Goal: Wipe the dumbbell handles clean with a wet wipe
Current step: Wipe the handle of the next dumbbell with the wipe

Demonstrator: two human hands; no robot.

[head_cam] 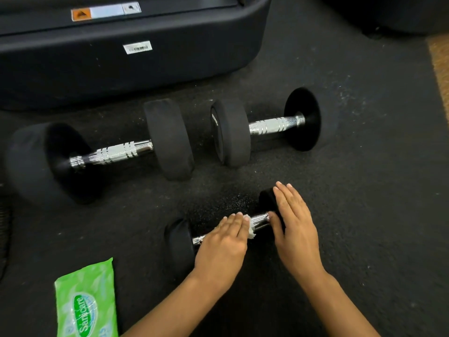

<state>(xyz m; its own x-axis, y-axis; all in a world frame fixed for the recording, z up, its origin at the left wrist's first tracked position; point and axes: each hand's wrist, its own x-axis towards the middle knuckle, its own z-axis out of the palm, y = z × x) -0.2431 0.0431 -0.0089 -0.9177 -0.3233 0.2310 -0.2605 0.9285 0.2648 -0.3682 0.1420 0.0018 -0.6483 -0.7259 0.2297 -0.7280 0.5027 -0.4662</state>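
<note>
1. Lying on the dark rubber floor [364, 190] nearest the camera: small dumbbell [181, 242], chrome handle [261, 218] running up-right between two black heads.
2. Pressing a bunched white wet wipe [250, 228] onto the middle of that handle: left hand [223, 244], fingers straight and flat over the wipe, not curled round the bar.
3. Resting on the right-end head and covering most of it: right hand [295, 227], fingers straight and together, thumb near the bar end, steadying rather than gripping.
4. Sitting untouched farther back, well apart from both hands: left large dumbbell [167, 139] and right large dumbbell [230, 132], their knurled handles bare.
5. Lying flat at bottom left, near the left forearm: green wipe pack [85, 302], label facing up.
6. Standing along the top: black machine base [121, 69] with stickers.
7. Judging progress as early: one handle being wiped, two probably left.
8. Risking a roll: round heads, only a flat palm holding, so a hard push along the bar could be spinning or shifting the dumbbell.
9. Risking missed spots: wipe wadded small, underside of bar and the ends by the heads likely being skipped without turning it.
10. Risking a wipe slipping out from under flat fingers on smooth chrome.
</note>
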